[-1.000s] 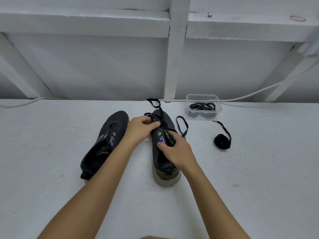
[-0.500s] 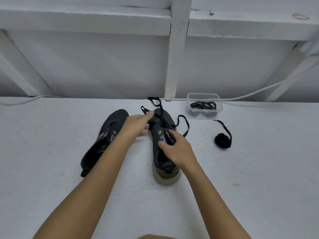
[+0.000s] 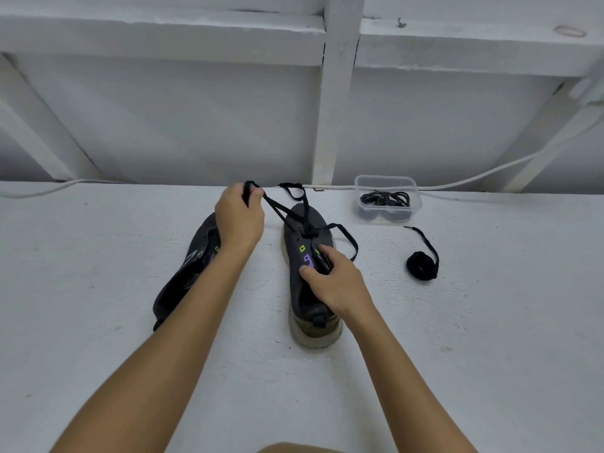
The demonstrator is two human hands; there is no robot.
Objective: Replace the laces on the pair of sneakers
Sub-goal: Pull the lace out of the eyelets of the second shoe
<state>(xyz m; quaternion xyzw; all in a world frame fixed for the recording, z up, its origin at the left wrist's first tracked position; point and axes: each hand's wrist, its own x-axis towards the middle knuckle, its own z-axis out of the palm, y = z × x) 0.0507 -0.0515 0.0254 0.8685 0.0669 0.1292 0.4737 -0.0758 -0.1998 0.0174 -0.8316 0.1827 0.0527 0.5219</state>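
Two dark sneakers with green and purple marks lie on the white surface. The right sneaker (image 3: 302,243) points away from me, and a black lace (image 3: 277,209) runs from its front eyelets. My left hand (image 3: 238,217) pinches that lace and holds it taut, up and to the left of the toe. My right hand (image 3: 336,282) grips the sneaker's tongue and upper near the opening. The left sneaker (image 3: 183,276) lies unlaced beside it, partly hidden by my left forearm. The lace's other end (image 3: 346,240) loops loose to the right of the shoe.
A clear plastic tub (image 3: 387,197) holding black laces stands at the back right. A rolled black lace (image 3: 421,264) lies in front of it. A white cable (image 3: 474,178) runs along the wall behind. White beams rise from the back edge.
My left hand has moved from the sneaker's eyelets up and to the left, drawing the lace out taut. My right hand has stayed on the sneaker.
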